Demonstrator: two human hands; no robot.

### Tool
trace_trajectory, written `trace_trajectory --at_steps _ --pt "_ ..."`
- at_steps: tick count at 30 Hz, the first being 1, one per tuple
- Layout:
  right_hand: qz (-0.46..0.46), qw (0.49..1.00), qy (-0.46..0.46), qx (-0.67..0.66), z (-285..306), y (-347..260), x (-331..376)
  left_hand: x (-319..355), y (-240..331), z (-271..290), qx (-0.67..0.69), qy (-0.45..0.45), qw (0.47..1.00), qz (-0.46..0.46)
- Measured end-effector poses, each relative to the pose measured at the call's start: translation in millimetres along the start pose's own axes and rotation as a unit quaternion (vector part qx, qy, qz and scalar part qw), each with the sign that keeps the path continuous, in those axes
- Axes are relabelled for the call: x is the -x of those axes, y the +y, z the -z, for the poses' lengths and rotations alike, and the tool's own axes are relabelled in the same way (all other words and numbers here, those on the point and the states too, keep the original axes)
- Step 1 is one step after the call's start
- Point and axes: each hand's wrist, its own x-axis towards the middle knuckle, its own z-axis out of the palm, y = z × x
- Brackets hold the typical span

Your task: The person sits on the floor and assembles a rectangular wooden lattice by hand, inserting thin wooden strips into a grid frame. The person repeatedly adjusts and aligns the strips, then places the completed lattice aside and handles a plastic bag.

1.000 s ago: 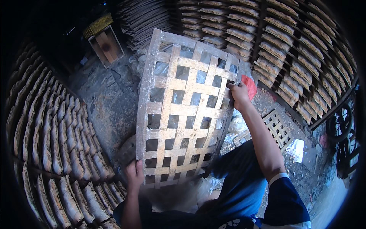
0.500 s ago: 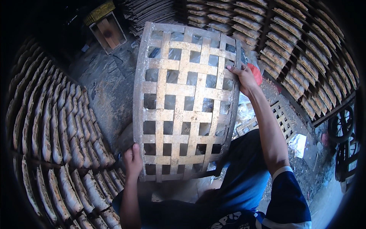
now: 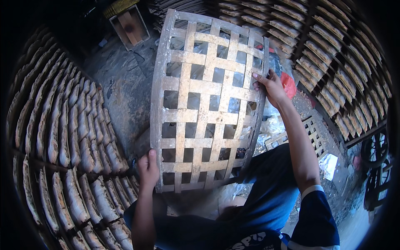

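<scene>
wooden lattice [image 3: 204, 104], btwn left hand [image 3: 148, 168], right hand [image 3: 271, 85]

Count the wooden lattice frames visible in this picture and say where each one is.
2. The large lattice frame is held in both hands; a smaller lattice frame lies on the ground right of the right forearm. Others may be hidden.

Pretty dim, dusty place overall. The floor [image 3: 125, 89] is bare, grey and stained, with scraps lying about. Rows of pale curved tiles [image 3: 66, 137] stand on edge all along the left side, and more racked tiles [image 3: 333, 79] fill the upper right on dark shelving. A small wooden box [image 3: 130, 26] sits at the top, and a smaller lattice panel [image 3: 310, 133] lies flat on the right.
</scene>
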Motion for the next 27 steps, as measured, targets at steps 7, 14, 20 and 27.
trace_trajectory --at_steps 7,14,20,27 --pt "0.439 0.803 0.013 0.403 -63 -28 64 -7 -1 -2 0.030 0.040 0.998 0.048" --pt "0.517 0.721 -0.146 0.438 -113 0 79 0 4 10 0.089 0.066 0.985 0.130" --pt "0.461 0.776 -0.155 0.402 -120 -14 76 8 29 15 0.063 0.049 0.993 0.084" --pt "0.468 0.796 -0.144 0.357 -129 -10 78 6 22 22 0.049 0.036 0.998 -0.008"
